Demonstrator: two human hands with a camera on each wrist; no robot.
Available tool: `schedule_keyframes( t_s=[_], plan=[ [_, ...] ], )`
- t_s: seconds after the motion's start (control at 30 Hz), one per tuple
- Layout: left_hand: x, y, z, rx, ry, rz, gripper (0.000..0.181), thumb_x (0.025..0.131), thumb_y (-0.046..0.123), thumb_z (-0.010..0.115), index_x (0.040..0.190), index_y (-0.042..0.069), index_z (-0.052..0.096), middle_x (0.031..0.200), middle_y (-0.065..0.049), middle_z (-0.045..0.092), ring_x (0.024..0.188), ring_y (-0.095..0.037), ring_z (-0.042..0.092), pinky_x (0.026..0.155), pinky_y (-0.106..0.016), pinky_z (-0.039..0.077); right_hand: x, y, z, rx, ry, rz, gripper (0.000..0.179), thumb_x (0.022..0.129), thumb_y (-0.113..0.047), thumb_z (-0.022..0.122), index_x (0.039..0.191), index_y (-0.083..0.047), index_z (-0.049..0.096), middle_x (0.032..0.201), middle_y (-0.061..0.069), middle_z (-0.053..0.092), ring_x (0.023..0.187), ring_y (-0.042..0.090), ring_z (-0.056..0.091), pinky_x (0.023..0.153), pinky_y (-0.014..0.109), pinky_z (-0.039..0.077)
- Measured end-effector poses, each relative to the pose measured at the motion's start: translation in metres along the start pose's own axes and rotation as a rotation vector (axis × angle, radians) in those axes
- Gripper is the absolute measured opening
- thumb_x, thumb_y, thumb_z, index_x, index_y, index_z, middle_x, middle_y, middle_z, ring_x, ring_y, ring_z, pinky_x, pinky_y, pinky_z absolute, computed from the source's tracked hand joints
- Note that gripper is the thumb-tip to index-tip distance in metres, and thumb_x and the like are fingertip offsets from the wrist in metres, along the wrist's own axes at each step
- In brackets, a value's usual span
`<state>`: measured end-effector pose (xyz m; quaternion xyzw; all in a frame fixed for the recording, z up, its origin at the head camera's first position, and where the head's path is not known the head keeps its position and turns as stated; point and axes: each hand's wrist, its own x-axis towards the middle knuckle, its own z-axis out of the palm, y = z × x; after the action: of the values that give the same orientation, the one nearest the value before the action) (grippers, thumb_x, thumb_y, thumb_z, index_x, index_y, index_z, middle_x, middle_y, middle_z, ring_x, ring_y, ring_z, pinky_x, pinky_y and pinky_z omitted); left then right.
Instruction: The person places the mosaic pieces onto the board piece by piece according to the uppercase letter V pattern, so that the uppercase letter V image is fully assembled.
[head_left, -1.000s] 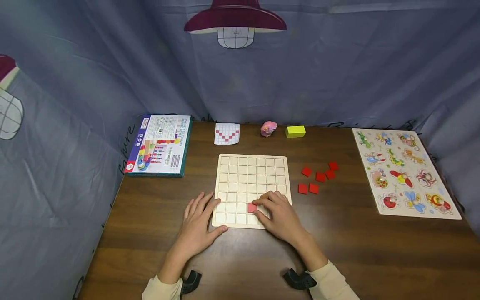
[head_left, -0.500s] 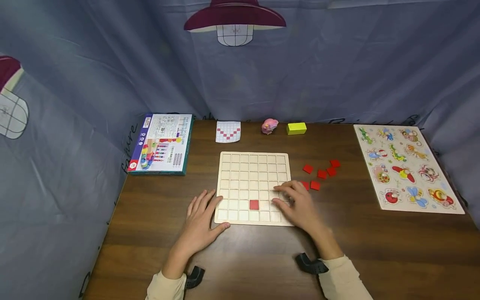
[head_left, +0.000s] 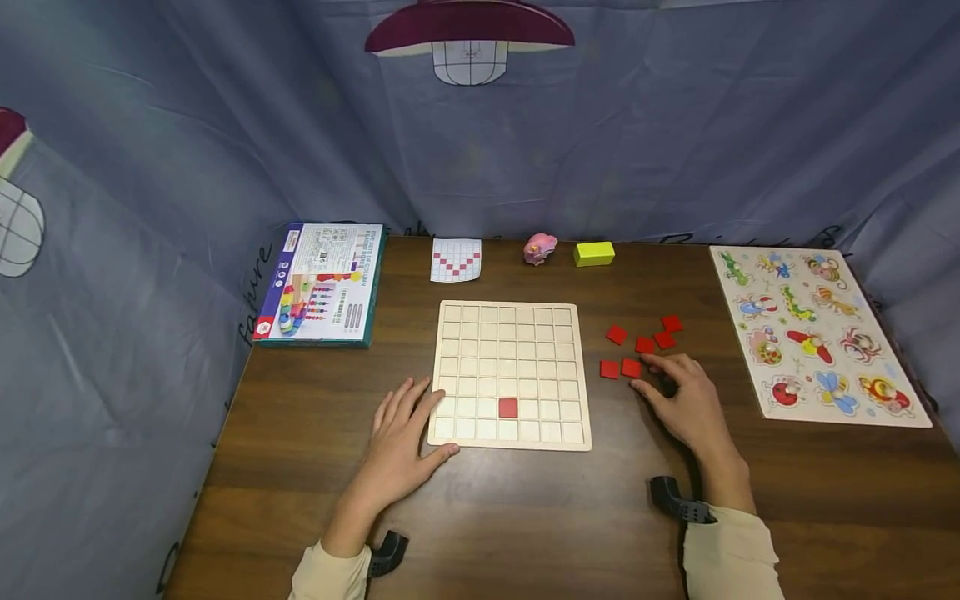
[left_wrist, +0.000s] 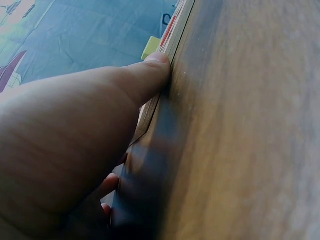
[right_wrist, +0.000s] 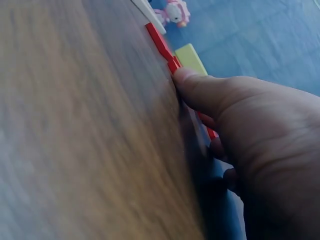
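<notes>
My left hand [head_left: 401, 437] rests at the lower left corner of a pale wooden grid board [head_left: 545, 442], fingers spread, fingertips on its left edge and thumb by its front edge. One red square tile [head_left: 508, 407] lies in a cell of the board. To the right, my right hand [head_left: 690, 404] is at the right edge of a loose red tile [head_left: 631, 368], thumb and forefinger apart. In the right wrist view the thumb [right_wrist: 192, 87] covers part of a tile, so contact is hard to tell. Several other red tiles [head_left: 616, 334] lie close by.
Behind the board are a small pattern card [head_left: 456, 260], a pink figurine [head_left: 539, 248] and a yellow block [head_left: 594, 254]. A boxed toy [head_left: 322, 285] lies at the left. On the right is an insect picture puzzle [head_left: 817, 337]. A curtain hangs behind the table.
My right hand has let go of the red tile in the board's cell and moved right to the loose tiles. The left hand has stayed at the board's corner.
</notes>
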<state>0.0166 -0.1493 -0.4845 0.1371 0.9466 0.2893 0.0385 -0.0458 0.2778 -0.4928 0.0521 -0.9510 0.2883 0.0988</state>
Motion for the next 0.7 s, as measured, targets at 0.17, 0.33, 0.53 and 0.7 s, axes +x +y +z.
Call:
schedule_keyframes(
  t_s=[0.17, 0.33, 0.53, 0.7],
  plan=[
    [-0.001, -0.002, 0.002, -0.002, -0.002, 0.001, 0.077, 0.089, 0.050, 0.075, 0.152, 0.018, 0.046, 0.164, -0.012, 0.035, 0.156, -0.036, 0.021, 0.126, -0.060, 0.012, 0.000, -0.001, 0.004, -0.023, 0.004, -0.020, 0.032, 0.086, -0.012, 0.082, 0.116, -0.002, 0.073, 0.097, 0.015, 0.066, 0.095, 0.032, 0.056, 0.082, 0.048, 0.042],
    [0.000, -0.002, 0.001, -0.007, 0.001, 0.006, 0.076, 0.089, 0.049, 0.076, 0.152, 0.018, 0.047, 0.164, -0.013, 0.035, 0.156, -0.036, 0.022, 0.126, -0.060, 0.012, -0.001, 0.001, 0.006, -0.038, -0.004, -0.033, 0.026, 0.088, -0.012, 0.079, 0.110, -0.001, 0.072, 0.094, 0.015, 0.065, 0.092, 0.031, 0.054, 0.080, 0.045, 0.041],
    [-0.001, -0.004, 0.002, -0.004, 0.007, 0.008, 0.076, 0.089, 0.050, 0.076, 0.151, 0.019, 0.047, 0.164, -0.012, 0.036, 0.156, -0.036, 0.023, 0.125, -0.060, 0.013, -0.001, 0.001, 0.008, -0.005, 0.020, -0.039, 0.025, 0.089, -0.011, 0.078, 0.109, 0.001, 0.070, 0.094, 0.014, 0.063, 0.092, 0.028, 0.053, 0.079, 0.038, 0.038],
    [-0.001, -0.004, 0.000, -0.006, 0.010, 0.006, 0.076, 0.088, 0.049, 0.076, 0.151, 0.018, 0.047, 0.163, -0.013, 0.036, 0.156, -0.036, 0.023, 0.125, -0.060, 0.013, 0.002, -0.013, 0.010, 0.054, 0.064, -0.053, 0.025, 0.086, -0.008, 0.080, 0.108, 0.000, 0.070, 0.093, 0.012, 0.062, 0.090, 0.025, 0.052, 0.078, 0.034, 0.037]
  ],
)
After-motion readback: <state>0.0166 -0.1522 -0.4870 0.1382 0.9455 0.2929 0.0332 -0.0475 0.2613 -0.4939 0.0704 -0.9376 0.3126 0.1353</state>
